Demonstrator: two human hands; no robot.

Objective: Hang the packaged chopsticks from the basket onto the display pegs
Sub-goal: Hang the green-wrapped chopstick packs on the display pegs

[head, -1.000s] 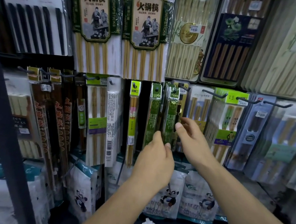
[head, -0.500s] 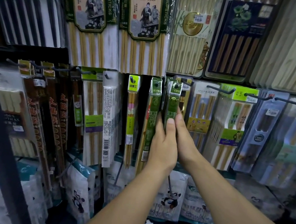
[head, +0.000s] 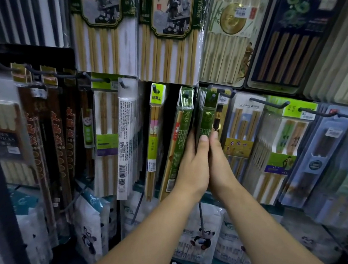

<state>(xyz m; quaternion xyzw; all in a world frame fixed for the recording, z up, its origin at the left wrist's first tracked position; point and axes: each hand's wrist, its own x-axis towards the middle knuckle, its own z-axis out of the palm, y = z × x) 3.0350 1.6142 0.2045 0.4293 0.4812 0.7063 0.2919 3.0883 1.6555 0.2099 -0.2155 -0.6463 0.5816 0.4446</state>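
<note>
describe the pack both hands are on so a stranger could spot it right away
Find the lower row of pegs under the two big packs showing robed figures. Near its middle, the left hand and right hand press either side of a narrow dark green chopstick pack. Unlike the angled green pack to its left, it hangs straight.

Dim, even store light from above, sharpest around the fingers (head: pixel 203 139), glare streaks on plastic packs (head: pixel 226 51) above them, motion blur and wide-angle bowing far left and right, deep shadow below the wrists
</note>
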